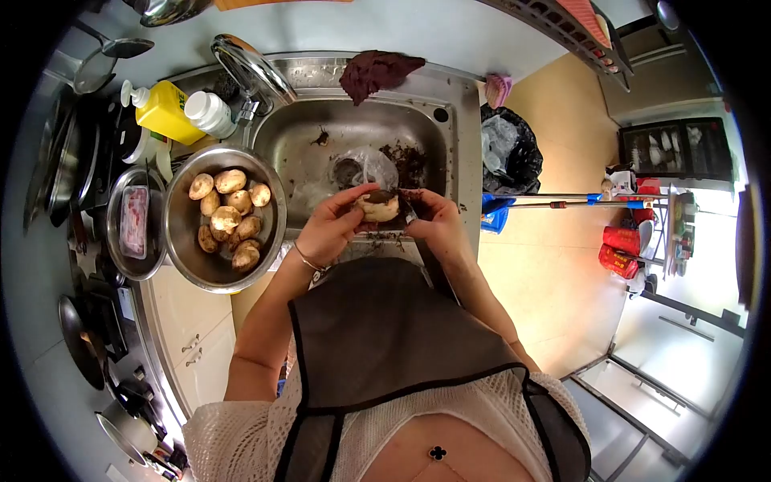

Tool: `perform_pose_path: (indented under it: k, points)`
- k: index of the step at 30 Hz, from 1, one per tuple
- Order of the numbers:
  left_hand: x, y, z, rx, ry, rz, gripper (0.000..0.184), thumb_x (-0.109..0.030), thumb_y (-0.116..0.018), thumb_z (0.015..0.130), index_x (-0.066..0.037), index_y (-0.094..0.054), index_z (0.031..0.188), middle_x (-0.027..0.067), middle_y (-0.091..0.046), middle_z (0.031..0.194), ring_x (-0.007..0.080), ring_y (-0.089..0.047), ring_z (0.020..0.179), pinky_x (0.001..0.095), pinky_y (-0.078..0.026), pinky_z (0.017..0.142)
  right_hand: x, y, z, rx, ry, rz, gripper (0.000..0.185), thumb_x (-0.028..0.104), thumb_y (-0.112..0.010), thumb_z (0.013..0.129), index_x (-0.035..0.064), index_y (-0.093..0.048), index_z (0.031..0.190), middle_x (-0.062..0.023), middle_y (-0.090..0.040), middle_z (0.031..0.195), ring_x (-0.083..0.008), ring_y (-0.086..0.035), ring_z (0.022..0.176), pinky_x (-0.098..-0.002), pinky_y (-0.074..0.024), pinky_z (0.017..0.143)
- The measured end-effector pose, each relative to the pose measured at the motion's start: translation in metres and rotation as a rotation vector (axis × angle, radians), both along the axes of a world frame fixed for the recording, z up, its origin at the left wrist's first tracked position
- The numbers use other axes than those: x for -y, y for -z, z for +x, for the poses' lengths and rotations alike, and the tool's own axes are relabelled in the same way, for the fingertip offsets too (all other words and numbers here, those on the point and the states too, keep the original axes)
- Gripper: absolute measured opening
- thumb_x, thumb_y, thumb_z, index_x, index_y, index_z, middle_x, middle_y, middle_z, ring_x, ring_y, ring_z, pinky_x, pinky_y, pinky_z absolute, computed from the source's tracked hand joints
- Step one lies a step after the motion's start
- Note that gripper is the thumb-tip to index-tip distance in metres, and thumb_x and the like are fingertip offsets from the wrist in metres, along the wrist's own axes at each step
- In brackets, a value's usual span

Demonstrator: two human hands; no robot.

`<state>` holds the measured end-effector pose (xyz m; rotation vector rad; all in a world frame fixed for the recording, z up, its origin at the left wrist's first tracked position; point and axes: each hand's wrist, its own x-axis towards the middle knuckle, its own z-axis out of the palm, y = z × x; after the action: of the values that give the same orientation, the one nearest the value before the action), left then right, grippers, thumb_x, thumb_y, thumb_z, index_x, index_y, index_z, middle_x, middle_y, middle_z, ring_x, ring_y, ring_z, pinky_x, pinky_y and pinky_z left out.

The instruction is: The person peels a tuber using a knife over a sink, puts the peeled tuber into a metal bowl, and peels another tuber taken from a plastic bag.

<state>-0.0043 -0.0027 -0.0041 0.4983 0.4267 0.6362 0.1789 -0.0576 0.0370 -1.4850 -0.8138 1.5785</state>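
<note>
My left hand [331,223] pinches a partly peeled tuber [377,209], pale with dark brown skin at its upper edge, over the near side of the steel sink [277,136]. My right hand [440,228] is closed around a small metal-bladed tool [409,212] at the tuber's right side. Whether it is a knife or a peeler I cannot tell. Dark peelings [405,161] and a clear plastic bag [377,167] lie in the basin beyond my hands. To the left, a steel bowl [178,255] holds several tan, potato-like tubers [227,217] with brown patches.
The faucet [253,68] arches over the sink's back left corner. A dark red cloth [377,74] drapes the back rim. Bottles stand near a steel dish [116,249] with a wrapped pack [134,221]. Right of the counter are a black-lined bin [514,153] and long poles [562,204].
</note>
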Motion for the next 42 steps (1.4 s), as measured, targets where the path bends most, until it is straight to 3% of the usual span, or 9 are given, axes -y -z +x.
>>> perform_pose_path:
  k: [8,11,13,15,21,23,33,38,42]
  points:
    - [0.004,-0.006,0.011,-0.644,-0.14,0.701,0.048,0.009,-0.054,0.074,-0.004,-0.048,0.119,0.0087,-0.058,0.105,0.0135,-0.054,0.094,0.026,-0.043,0.083,0.004,0.007,-0.026,0.216,0.246,0.313,0.047,-0.007,-0.053,0.059,-0.0026,-0.052,0.106,-0.008,-0.056,0.102,-0.0162,-0.052,0.091,-0.026,-0.0414,0.079]
    - [0.001,-0.007,0.004,-0.545,-0.107,0.67,0.046,0.008,-0.056,0.072,-0.004,-0.051,0.117,0.0086,-0.059,0.104,0.0136,-0.055,0.092,0.0251,-0.044,0.081,0.005,0.005,-0.013,0.348,0.113,0.329,0.047,-0.007,-0.054,0.059,-0.0029,-0.052,0.106,-0.0082,-0.055,0.101,-0.0156,-0.052,0.091,-0.0259,-0.0414,0.08]
    - [-0.001,-0.008,0.002,-0.562,-0.09,0.737,0.046,0.008,-0.056,0.073,-0.004,-0.05,0.117,0.0086,-0.058,0.106,0.0132,-0.055,0.093,0.0255,-0.045,0.081,0.001,0.0,-0.002,0.046,0.072,0.019,0.047,-0.004,-0.057,0.059,-0.0033,-0.052,0.105,-0.0088,-0.053,0.102,-0.0149,-0.051,0.092,-0.0258,-0.0414,0.079]
    - [-0.001,-0.009,0.001,-0.578,-0.073,0.803,0.046,0.007,-0.057,0.073,-0.004,-0.05,0.117,0.0087,-0.057,0.107,0.0128,-0.054,0.093,0.0258,-0.046,0.08,-0.002,-0.008,-0.005,0.054,0.072,0.006,0.046,-0.003,-0.057,0.059,-0.0039,-0.052,0.104,-0.0089,-0.053,0.101,-0.0142,-0.051,0.091,-0.0252,-0.0414,0.078]
    - [0.001,-0.006,0.007,-0.569,-0.115,0.62,0.045,0.009,-0.055,0.073,-0.003,-0.05,0.117,0.0081,-0.058,0.104,0.0127,-0.054,0.094,0.0253,-0.046,0.078,0.005,0.008,-0.023,0.114,0.196,0.277,0.043,-0.006,-0.056,0.059,-0.0046,-0.055,0.102,-0.0069,-0.052,0.095,-0.0126,-0.051,0.087,-0.0223,-0.0405,0.075]
    - [-0.003,0.004,0.0,-0.299,-0.02,0.34,0.046,0.01,-0.053,0.073,-0.002,-0.049,0.118,0.0081,-0.056,0.107,0.0142,-0.054,0.094,0.0271,-0.048,0.077,0.005,0.004,-0.018,0.141,0.178,0.282,0.043,-0.006,-0.056,0.059,-0.0046,-0.056,0.101,-0.0062,-0.052,0.093,-0.0124,-0.051,0.087,-0.0217,-0.0403,0.075]
    - [-0.01,0.009,-0.002,-0.108,0.059,0.191,0.047,0.009,-0.054,0.074,-0.001,-0.046,0.12,0.0076,-0.054,0.111,0.0161,-0.054,0.097,0.0279,-0.047,0.079,0.001,-0.007,-0.006,0.021,0.097,0.017,0.043,-0.006,-0.055,0.059,-0.0048,-0.056,0.101,-0.0066,-0.056,0.099,-0.0132,-0.052,0.085,-0.0229,-0.0414,0.075]
    - [-0.003,-0.012,0.012,-0.554,-0.119,0.631,0.046,0.01,-0.055,0.073,-0.003,-0.05,0.116,0.0082,-0.058,0.106,0.0161,-0.056,0.096,0.0248,-0.044,0.081,0.003,0.005,-0.019,0.023,0.139,0.218,0.054,-0.005,-0.056,0.059,-0.0039,-0.048,0.112,-0.0076,-0.056,0.101,-0.015,-0.053,0.089,-0.0246,-0.0407,0.081]
    - [-0.003,-0.019,0.011,-0.707,-0.137,0.844,0.046,0.012,-0.056,0.07,-0.004,-0.053,0.113,0.0101,-0.06,0.103,0.0148,-0.057,0.093,0.0253,-0.045,0.08,0.004,0.007,-0.023,0.373,0.146,0.383,0.06,-0.012,-0.052,0.06,-0.0052,-0.042,0.119,-0.0085,-0.054,0.106,-0.0136,-0.051,0.097,-0.0235,-0.0406,0.085]
